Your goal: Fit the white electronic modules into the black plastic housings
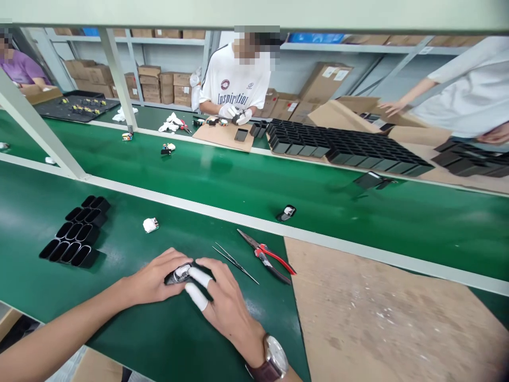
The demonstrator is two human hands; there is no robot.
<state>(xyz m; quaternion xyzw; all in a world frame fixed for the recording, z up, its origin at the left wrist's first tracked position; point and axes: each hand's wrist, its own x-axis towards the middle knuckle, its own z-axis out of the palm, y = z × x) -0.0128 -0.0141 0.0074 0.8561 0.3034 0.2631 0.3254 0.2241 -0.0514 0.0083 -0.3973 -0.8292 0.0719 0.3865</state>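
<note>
at lower centre of the frame, clasped in left hand (151, 276): small black case (172, 278) with white insert (182, 272), touched by right hand (226, 297) with unclear grip; probably light, stiff, smooth, best held by outer walls.

The green tabletop (167, 339) looks smooth, with a soft sheen; toward its left edge, the black cases (75, 232) appear to be hard plastic, satin outside. The held case (171, 278), in from the front edge, looks like similar dark plastic. Toward the far edge, the tweezers (235, 262) are shiny metal, and the pliers (262, 251) pair dull grey metal with red and black plastic-looking grips (279, 258). Toward the right edge, the brown board (397, 318) is matt and scuffed, wood or cardboard being unclear. The watch (276, 354) has polished metal and a brown leather-like strap (263, 372).
</note>
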